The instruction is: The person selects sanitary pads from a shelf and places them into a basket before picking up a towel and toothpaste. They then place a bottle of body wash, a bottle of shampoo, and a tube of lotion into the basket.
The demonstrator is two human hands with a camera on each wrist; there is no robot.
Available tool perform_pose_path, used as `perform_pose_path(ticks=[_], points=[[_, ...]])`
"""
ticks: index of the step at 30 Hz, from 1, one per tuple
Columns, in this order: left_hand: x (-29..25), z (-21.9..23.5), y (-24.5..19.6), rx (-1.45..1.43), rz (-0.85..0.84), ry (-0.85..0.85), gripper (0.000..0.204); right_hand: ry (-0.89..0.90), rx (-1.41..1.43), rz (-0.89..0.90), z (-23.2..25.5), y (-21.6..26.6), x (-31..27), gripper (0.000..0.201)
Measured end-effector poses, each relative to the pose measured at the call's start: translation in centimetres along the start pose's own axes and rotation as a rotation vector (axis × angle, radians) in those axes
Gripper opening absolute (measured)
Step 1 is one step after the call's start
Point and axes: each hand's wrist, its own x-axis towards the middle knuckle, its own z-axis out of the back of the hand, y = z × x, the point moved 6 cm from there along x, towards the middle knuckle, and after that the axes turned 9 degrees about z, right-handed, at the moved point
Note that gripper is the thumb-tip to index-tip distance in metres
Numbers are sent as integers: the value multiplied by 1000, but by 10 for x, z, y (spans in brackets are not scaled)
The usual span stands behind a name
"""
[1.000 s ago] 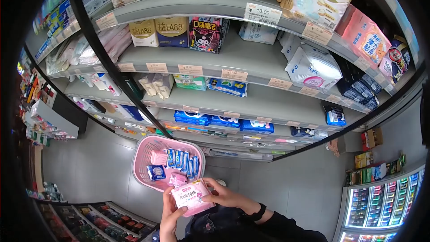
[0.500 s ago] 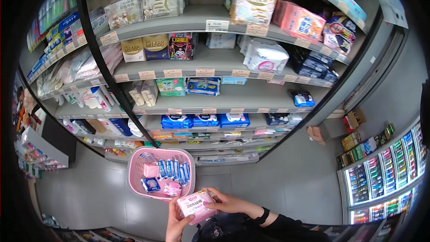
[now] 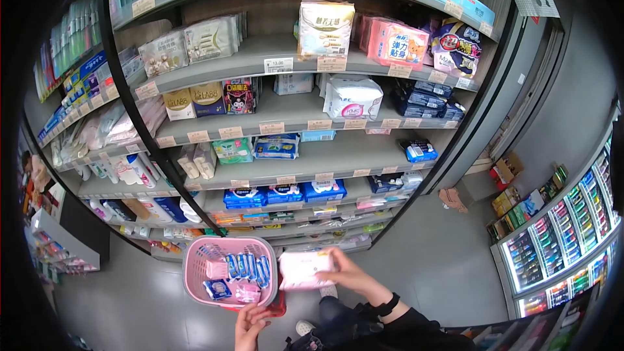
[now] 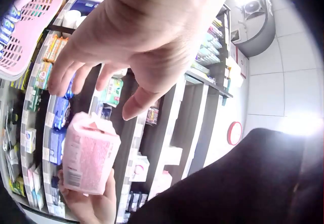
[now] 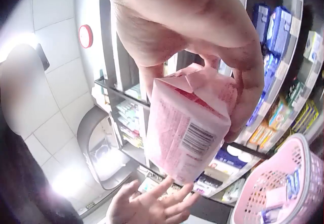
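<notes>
My right hand (image 3: 344,272) grips a pink pack of sanitary pads (image 3: 304,269) by one end, just right of the pink basket (image 3: 194,265). In the right wrist view its fingers curl over the pack's folded end, with a barcode (image 5: 198,138) on the side facing that camera. My left hand (image 3: 250,326) is off the pack, near the basket's front edge. Its fingers (image 4: 63,77) are spread and loosely bent in the left wrist view. Inside the basket lie several blue-and-white packets (image 3: 246,265), a dark blue packet (image 3: 217,289) and pink packs (image 3: 247,293).
A tall shelf unit (image 3: 260,114) ahead carries packs of pads, boxes and bottles, with price tags along its edges. Cartons (image 3: 510,168) stand on the floor at right, near a lit drinks display (image 3: 559,227). One shoe (image 3: 304,328) shows below the basket.
The left hand has let go of the pack, which both hands held before. My right hand has carried it up and to the right, beside the basket. The head view has shifted, showing more upper shelves.
</notes>
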Motion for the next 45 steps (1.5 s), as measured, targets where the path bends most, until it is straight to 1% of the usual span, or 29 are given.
perform_pose_path(ticks=[2, 3, 6, 7, 8, 9, 10, 11, 13, 15, 16, 17, 18, 19, 20, 22, 23, 24, 26, 27, 28, 30, 32, 34, 35, 38, 45], points=[[4, 5, 3, -27, 21, 0, 50, -169, -110, 104, 47, 15, 17, 65], [7, 4, 1, 6, -1, -25, 43, -247, -131, 169, 71, 25, 26, 64], [24, 2, 3, 66, 21, -78, 47, -449, -211, 374, 136, 63, 49, 62], [27, -9, -6, 5, -10, -119, 31, -491, -301, 412, 157, 74, 56, 62], [35, -13, -5, 9, -8, -118, 31, -535, -391, 449, 176, 85, 64, 63], [45, -15, -3, 42, 4, -126, 35, -566, -266, 444, 188, 97, 71, 65], [53, -19, -1, 74, 18, -135, 40, -612, -328, 449, 203, 106, 77, 67], [60, -25, 0, 75, 20, -134, 40, -633, -298, 461, 218, 109, 86, 68], [76, -43, -5, 41, -11, -108, 33, -651, -268, 474, 253, 103, 109, 69], [90, -55, -6, 47, -5, -105, 33, -661, -494, 644, 278, 112, 126, 68], [96, -60, -6, 54, 0, -102, 33, -658, -493, 643, 290, 113, 132, 68], [102, -65, -7, 53, 2, -105, 33, -648, -647, 621, 299, 114, 139, 67], [107, -69, -7, 61, 5, -128, 33, -635, -801, 596, 305, 114, 144, 66], [111, -72, -7, 68, 11, -151, 33, -654, -876, 558, 312, 111, 148, 64], [114, -75, -7, 67, 14, -156, 33, -650, -875, 554, 319, 108, 150, 64], [122, -81, -9, 66, -1, -163, 33, -681, -1040, 563, 320, 116, 149, 63], [125, -84, -9, 62, -1, -169, 33, -720, -1054, 552, 320, 118, 147, 63], [129, -87, -8, 61, 1, -178, 33, -713, -1053, 552, 310, 127, 146, 63], [134, -92, -7, 62, 7, -199, 33, -773, -1388, 638, 281, 152, 138, 61], [136, -94, -7, 60, 8, -205, 33, -718, -1413, 640, 278, 152, 142, 59], [139, -97, -7, 60, 9, -212, 32, -712, -1410, 639, 280, 149, 146, 59], [143, -101, -4, 58, 12, -224, 32, -564, -1505, 566, 284, 141, 160, 55], [147, -105, -4, 49, -10, -226, 32, -582, -1474, 570, 298, 142, 170, 52], [149, -110, -3, 47, -17, -240, 31, -606, -1520, 687, 317, 136, 180, 47], [150, -113, -2, 43, -25, -235, 31, -614, -1521, 655, 327, 130, 185, 42], [153, -111, 7, 52, -29, -243, 31, -571, -1440, 621, 356, 112, 205, 36], [155, -116, 15, 37, -6, -270, 36, -555, -1485, 669, 354, 113, 204, 33]])
